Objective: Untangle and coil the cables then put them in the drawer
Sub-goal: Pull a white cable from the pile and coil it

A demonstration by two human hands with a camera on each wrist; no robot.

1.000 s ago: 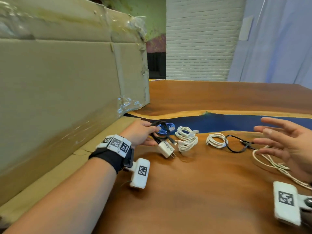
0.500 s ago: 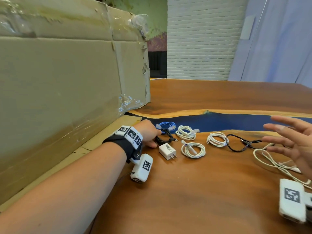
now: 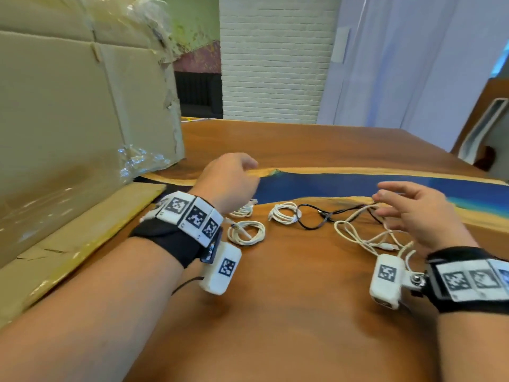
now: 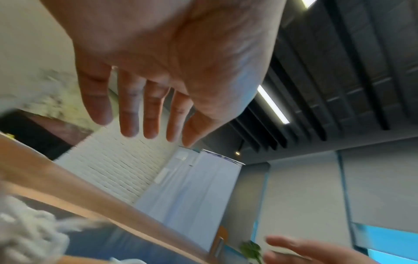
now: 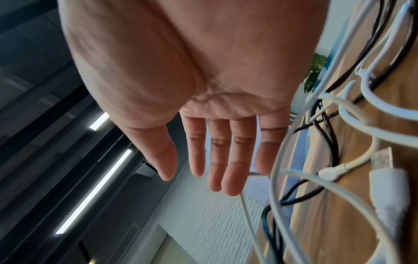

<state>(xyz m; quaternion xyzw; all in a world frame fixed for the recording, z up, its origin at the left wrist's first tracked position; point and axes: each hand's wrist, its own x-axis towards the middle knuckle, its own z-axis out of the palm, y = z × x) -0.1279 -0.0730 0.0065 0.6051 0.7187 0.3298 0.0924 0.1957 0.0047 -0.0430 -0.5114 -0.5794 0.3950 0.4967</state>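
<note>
a wooden table (image 3: 289,312) filled the view, with a cardboard box (image 3: 68,119) standing along its left side. a loose tangle of white cable (image 3: 366,238) and black cable (image 3: 325,219) sprawled on the right, its long run stretching left to right. the right hand (image 3: 413,213) hovered directly above it, fingers spread, holding nothing, and was clearly the nearer hand. the left hand (image 3: 228,180) hung relaxed and empty over small white coils (image 3: 246,232) further left. no drawer was visible.
</note>
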